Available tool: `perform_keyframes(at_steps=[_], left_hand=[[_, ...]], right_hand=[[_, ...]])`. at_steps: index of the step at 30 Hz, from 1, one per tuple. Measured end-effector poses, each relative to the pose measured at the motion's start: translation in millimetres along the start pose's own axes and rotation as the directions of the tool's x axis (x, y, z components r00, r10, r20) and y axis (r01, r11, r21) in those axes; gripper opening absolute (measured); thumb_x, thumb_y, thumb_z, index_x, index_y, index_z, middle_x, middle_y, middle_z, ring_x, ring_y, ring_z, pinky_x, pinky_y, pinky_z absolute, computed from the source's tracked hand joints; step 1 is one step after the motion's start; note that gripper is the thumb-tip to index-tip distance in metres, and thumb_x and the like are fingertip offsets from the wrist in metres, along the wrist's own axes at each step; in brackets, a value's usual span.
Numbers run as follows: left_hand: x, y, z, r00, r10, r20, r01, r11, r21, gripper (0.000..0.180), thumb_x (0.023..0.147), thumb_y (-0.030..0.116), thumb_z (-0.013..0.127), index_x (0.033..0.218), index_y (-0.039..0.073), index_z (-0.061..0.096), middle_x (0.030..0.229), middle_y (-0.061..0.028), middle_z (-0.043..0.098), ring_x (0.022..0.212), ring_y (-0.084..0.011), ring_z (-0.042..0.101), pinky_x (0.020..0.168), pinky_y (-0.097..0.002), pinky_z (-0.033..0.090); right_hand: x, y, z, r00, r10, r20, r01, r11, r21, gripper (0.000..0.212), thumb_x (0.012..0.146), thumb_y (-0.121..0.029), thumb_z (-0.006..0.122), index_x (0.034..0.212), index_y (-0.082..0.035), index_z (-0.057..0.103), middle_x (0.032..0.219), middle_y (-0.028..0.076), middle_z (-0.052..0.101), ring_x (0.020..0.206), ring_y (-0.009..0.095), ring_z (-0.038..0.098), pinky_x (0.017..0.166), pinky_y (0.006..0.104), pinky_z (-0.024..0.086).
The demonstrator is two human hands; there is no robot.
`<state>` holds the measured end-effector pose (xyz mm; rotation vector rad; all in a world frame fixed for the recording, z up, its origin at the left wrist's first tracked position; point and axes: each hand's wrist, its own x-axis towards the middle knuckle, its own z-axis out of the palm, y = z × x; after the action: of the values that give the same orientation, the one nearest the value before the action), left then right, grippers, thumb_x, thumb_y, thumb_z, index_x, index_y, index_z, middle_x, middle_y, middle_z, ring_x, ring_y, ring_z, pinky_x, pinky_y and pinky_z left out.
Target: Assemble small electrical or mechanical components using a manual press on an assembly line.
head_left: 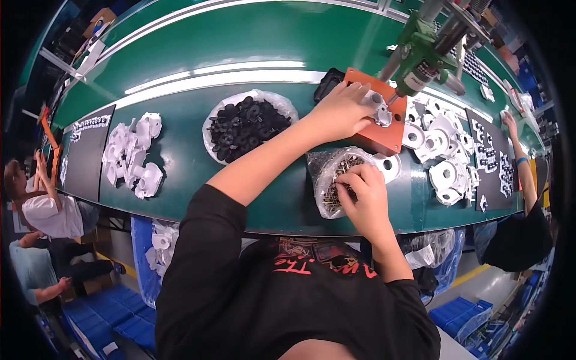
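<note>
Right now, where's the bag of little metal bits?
In the head view, the bag sits right of centre on the green table, in front of the orange block, the right hand at its opening.

My right hand [367,197] touches small, shiny metal pieces [350,161] in a glossy, crinkled plastic bag [320,179]. Farther left, black parts [246,127] look matt. My 2 sleeves [207,225] are matt cloth; the green table [261,198] is smooth, glossy.

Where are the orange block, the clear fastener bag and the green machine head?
Orange block [390,135]: head view, bare top face.
Clear fastener bag [322,191]: head view, left rim.
Green machine head [421,59]: head view, housing.
</note>
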<state>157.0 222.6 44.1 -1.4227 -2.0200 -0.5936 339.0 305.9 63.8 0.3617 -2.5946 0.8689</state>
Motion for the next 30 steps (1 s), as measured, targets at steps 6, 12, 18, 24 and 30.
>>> perform_keyframes(at_steps=[6,12,18,24,30], left_hand=[[-54.9,-38.2,-103.9,0.790,-0.498,0.359,0.563,0.820,-0.102,0.026,0.080,0.014,0.056,0.102,0.001,0.061,0.105,-0.0167,0.061,0.100,-0.0342,0.055,0.089,-0.0396,0.044],[-89.8,-54.7,-128.7,0.675,-0.589,0.445,0.621,0.779,0.089,0.023,0.080,0.018,0.058,0.098,0.004,0.063,0.096,-0.0140,0.057,0.100,-0.0314,0.052,0.089,-0.0386,0.041],[-67.8,-53.9,-91.1,0.656,-0.522,0.545,0.536,0.831,0.150,0.019,0.077,0.021,0.062,0.089,0.008,0.066,0.090,-0.0144,0.055,0.094,-0.0316,0.052,0.083,-0.0408,0.042],[-68.2,-60.3,-82.5,0.579,-0.449,0.681,0.426,0.878,0.218,0.019,0.074,0.024,0.065,0.086,0.010,0.065,0.086,-0.0132,0.054,0.091,-0.0311,0.052,0.079,-0.0419,0.041],[-66.7,-58.7,-91.2,0.677,-0.376,0.632,0.403,0.909,0.109,0.020,0.074,0.022,0.064,0.089,0.009,0.062,0.082,-0.0101,0.053,0.091,-0.0273,0.051,0.081,-0.0362,0.036]], right_hand=[[4.0,-2.8,-3.8,0.999,0.036,0.006,-0.035,0.999,-0.032,0.015,0.068,-0.001,0.068,0.080,-0.005,0.062,0.083,0.007,0.055,0.081,0.028,0.053,0.074,0.0369,0.041],[9.9,2.9,-5.4,1.000,0.007,0.024,-0.006,1.000,-0.014,0.014,0.068,0.001,0.067,0.080,-0.004,0.061,0.078,0.008,0.056,0.077,0.027,0.055,0.071,0.0357,0.043],[9.7,1.0,-8.7,0.993,0.117,-0.006,-0.115,0.986,0.120,0.012,0.074,0.000,0.067,0.083,-0.002,0.060,0.073,0.007,0.057,0.066,0.019,0.055,0.061,0.0280,0.044],[7.8,17.6,-27.9,0.955,0.296,0.024,-0.279,0.867,0.412,0.010,0.079,-0.001,0.065,0.085,0.000,0.057,0.075,0.002,0.060,0.067,0.008,0.055,0.061,0.0212,0.043],[9.2,33.4,-38.0,0.882,0.427,0.201,-0.380,0.389,0.839,0.013,0.080,0.001,0.065,0.086,0.000,0.054,0.083,0.007,0.061,0.070,0.010,0.059,0.060,0.0206,0.047]])
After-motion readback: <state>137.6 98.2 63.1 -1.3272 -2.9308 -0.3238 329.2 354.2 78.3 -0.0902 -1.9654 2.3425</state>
